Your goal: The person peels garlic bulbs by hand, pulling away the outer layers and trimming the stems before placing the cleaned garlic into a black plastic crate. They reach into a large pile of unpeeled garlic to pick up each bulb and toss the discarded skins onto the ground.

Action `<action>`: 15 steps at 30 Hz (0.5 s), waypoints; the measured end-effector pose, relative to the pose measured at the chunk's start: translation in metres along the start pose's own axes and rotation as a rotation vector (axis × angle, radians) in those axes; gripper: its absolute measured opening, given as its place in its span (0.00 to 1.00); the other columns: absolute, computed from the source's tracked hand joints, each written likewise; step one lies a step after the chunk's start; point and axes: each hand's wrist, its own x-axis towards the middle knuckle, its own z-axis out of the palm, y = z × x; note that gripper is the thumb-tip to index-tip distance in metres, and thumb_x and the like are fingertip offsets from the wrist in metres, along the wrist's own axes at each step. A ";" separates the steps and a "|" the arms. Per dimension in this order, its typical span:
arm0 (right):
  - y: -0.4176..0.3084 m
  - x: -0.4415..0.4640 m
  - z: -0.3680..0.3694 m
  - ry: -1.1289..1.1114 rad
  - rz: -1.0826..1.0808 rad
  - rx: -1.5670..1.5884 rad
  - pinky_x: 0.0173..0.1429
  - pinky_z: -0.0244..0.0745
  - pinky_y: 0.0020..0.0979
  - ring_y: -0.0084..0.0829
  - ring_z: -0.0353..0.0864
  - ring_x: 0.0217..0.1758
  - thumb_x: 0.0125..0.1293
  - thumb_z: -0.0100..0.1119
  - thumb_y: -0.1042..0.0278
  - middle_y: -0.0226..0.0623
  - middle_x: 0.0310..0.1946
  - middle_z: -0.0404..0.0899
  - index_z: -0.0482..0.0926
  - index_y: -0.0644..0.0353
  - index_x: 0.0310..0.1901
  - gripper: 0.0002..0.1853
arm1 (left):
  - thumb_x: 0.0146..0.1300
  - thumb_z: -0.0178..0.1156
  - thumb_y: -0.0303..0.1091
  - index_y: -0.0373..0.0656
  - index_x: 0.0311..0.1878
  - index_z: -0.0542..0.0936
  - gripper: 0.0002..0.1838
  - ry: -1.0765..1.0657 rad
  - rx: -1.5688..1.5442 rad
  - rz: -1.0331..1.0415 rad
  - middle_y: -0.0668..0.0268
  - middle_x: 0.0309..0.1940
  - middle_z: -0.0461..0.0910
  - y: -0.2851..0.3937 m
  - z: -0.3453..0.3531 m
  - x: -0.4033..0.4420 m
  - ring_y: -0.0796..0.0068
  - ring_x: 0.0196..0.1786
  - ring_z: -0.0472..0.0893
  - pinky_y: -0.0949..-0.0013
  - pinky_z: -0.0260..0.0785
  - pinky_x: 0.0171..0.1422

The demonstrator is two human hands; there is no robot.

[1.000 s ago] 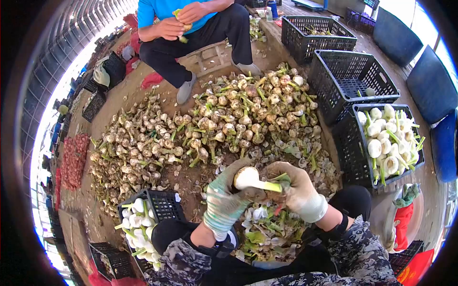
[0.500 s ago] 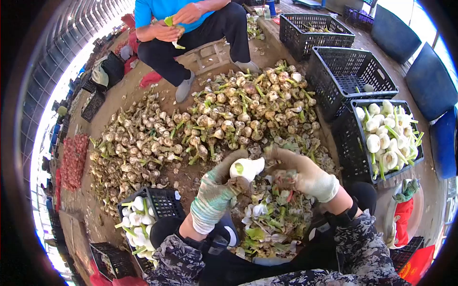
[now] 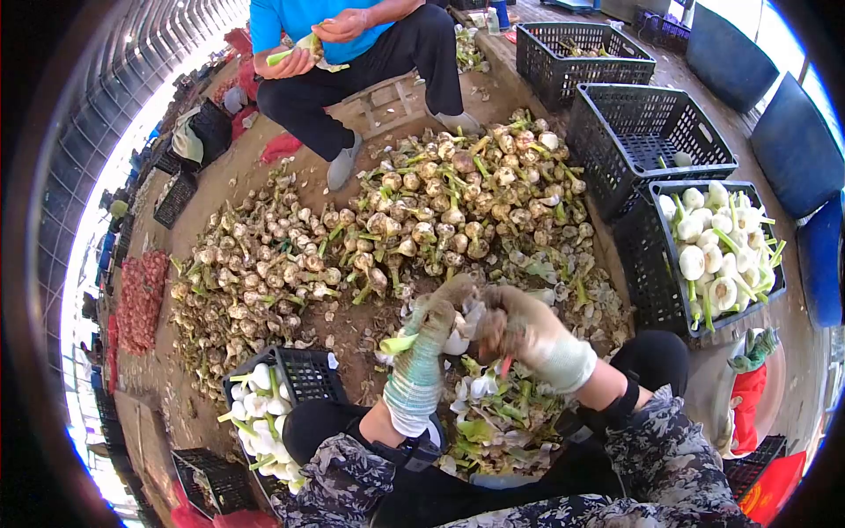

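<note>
My left hand [image 3: 427,339], in a dirty, green-striped white glove, is closed around a garlic bulb [image 3: 456,343]. The bulb's cut green stem [image 3: 399,344] pokes out on the left side of the hand. My right hand [image 3: 532,339], also in a soiled glove, meets the bulb with curled fingers; pale skin shows between the hands. A small orange-red tip [image 3: 505,368] shows under the right fingers, and what it belongs to is hidden. Beneath both hands lies a heap of peeled skins and leaves [image 3: 506,414].
Unpeeled garlic [image 3: 422,207] lies piled ahead. A crate of white bulbs [image 3: 651,290] stands at right, another crate [image 3: 308,374] by my left knee. More black crates [image 3: 607,167] line the right side. Opposite sits a person in blue [image 3: 352,53], holding a garlic stalk [image 3: 295,50].
The garlic bulb has turned in my left hand, its stem now pointing left. My right hand has come in from the right and now meets the bulb.
</note>
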 end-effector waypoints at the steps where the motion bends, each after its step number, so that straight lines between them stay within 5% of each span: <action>1: 0.005 -0.002 0.000 -0.131 -0.020 0.132 0.42 0.73 0.23 0.20 0.75 0.37 0.57 0.67 0.68 0.35 0.34 0.78 0.73 0.68 0.43 0.17 | 0.63 0.55 0.56 0.40 0.63 0.67 0.33 0.002 0.000 -0.002 0.66 0.49 0.75 0.002 0.001 0.001 0.76 0.49 0.75 0.74 0.68 0.54; 2: 0.012 -0.002 0.005 0.023 -0.308 -0.388 0.42 0.73 0.24 0.20 0.75 0.36 0.57 0.67 0.67 0.34 0.33 0.79 0.73 0.69 0.44 0.19 | 0.63 0.54 0.57 0.40 0.63 0.67 0.34 0.008 -0.005 -0.050 0.65 0.51 0.74 0.002 0.002 0.002 0.75 0.49 0.75 0.73 0.68 0.56; 5: -0.006 -0.004 0.007 0.111 0.007 -0.233 0.41 0.74 0.24 0.21 0.76 0.37 0.56 0.68 0.67 0.35 0.34 0.78 0.73 0.69 0.45 0.20 | 0.63 0.52 0.59 0.38 0.61 0.69 0.34 -0.019 -0.087 -0.108 0.62 0.52 0.74 -0.004 -0.003 0.003 0.70 0.54 0.74 0.69 0.66 0.60; 7: -0.005 -0.001 0.004 0.173 0.033 -0.068 0.41 0.73 0.25 0.21 0.76 0.38 0.56 0.68 0.65 0.35 0.34 0.79 0.74 0.69 0.42 0.19 | 0.64 0.53 0.53 0.37 0.60 0.70 0.30 0.027 -0.144 -0.060 0.61 0.53 0.74 0.000 0.003 0.003 0.68 0.56 0.73 0.66 0.66 0.61; 9: 0.000 -0.004 0.003 0.138 -0.016 -0.405 0.41 0.73 0.28 0.21 0.76 0.38 0.55 0.69 0.65 0.33 0.32 0.79 0.75 0.67 0.40 0.17 | 0.64 0.54 0.46 0.36 0.58 0.71 0.25 0.033 -0.304 -0.086 0.60 0.52 0.75 0.003 -0.001 0.002 0.66 0.55 0.74 0.65 0.67 0.61; 12: 0.003 0.005 -0.013 0.236 -0.100 -0.750 0.44 0.74 0.35 0.40 0.80 0.39 0.54 0.59 0.77 0.44 0.35 0.81 0.77 0.65 0.38 0.09 | 0.64 0.55 0.37 0.37 0.56 0.73 0.20 0.056 -0.254 -0.068 0.60 0.50 0.76 -0.002 -0.023 0.003 0.67 0.52 0.76 0.66 0.71 0.56; 14: 0.007 0.004 -0.027 0.025 -0.235 -1.144 0.48 0.75 0.39 0.47 0.80 0.44 0.51 0.48 0.82 0.49 0.39 0.80 0.79 0.64 0.40 0.14 | 0.63 0.56 0.39 0.37 0.55 0.74 0.20 0.116 -0.300 -0.041 0.61 0.47 0.77 0.005 -0.025 0.003 0.68 0.49 0.78 0.68 0.74 0.49; 15: 0.010 -0.001 -0.017 -0.139 0.050 -1.306 0.51 0.76 0.39 0.46 0.79 0.46 0.53 0.49 0.82 0.47 0.40 0.81 0.77 0.64 0.46 0.17 | 0.63 0.57 0.41 0.38 0.53 0.75 0.20 0.182 -0.348 -0.021 0.63 0.44 0.78 0.007 -0.027 0.002 0.69 0.46 0.80 0.70 0.76 0.43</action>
